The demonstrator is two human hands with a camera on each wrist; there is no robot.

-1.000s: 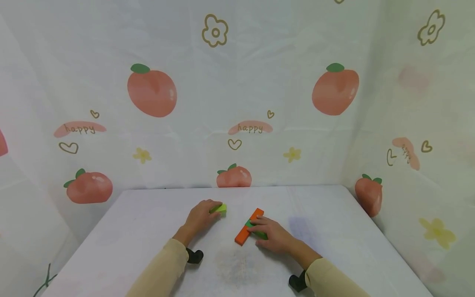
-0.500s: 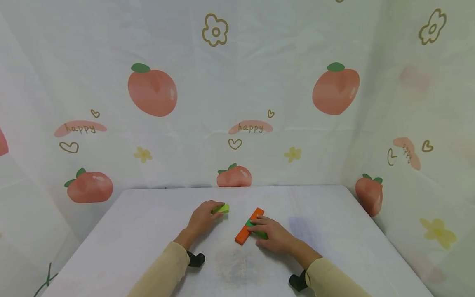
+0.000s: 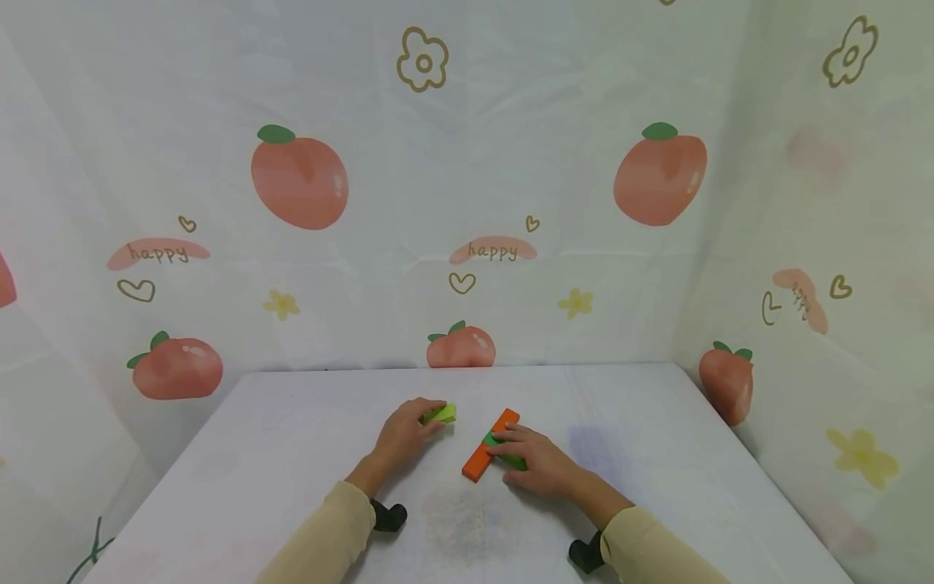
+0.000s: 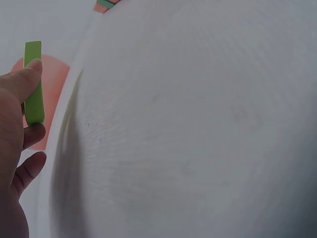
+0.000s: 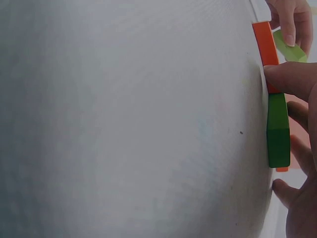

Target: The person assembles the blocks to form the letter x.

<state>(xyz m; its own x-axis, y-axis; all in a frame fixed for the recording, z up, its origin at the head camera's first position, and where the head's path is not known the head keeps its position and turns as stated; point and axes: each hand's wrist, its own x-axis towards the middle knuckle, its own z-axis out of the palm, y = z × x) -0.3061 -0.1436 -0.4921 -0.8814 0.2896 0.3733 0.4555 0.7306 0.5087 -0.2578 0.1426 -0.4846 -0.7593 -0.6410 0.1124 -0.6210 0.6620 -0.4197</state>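
In the head view my left hand (image 3: 403,436) pinches a lime-green block (image 3: 441,414) between thumb and fingers. The left wrist view shows that lime-green block (image 4: 33,94) with the thumb against its face. My right hand (image 3: 541,461) lies over a darker green block (image 3: 513,462), its thumb on the near side and its fingers across the top. A long orange strip (image 3: 477,463) runs diagonally beside and under the fingertips. In the right wrist view the green block (image 5: 278,131) meets the orange piece (image 5: 266,39); how they join is partly hidden by the fingers.
Everything lies on a white table (image 3: 292,454) with a grey smudge near the front. A white curtain (image 3: 481,122) printed with peaches hangs behind and at both sides. Black wrist mounts (image 3: 390,517) sit at both cuffs.
My left hand has moved slightly right with the lime-green block, closer to the orange and green blocks. My right hand has stayed in place.
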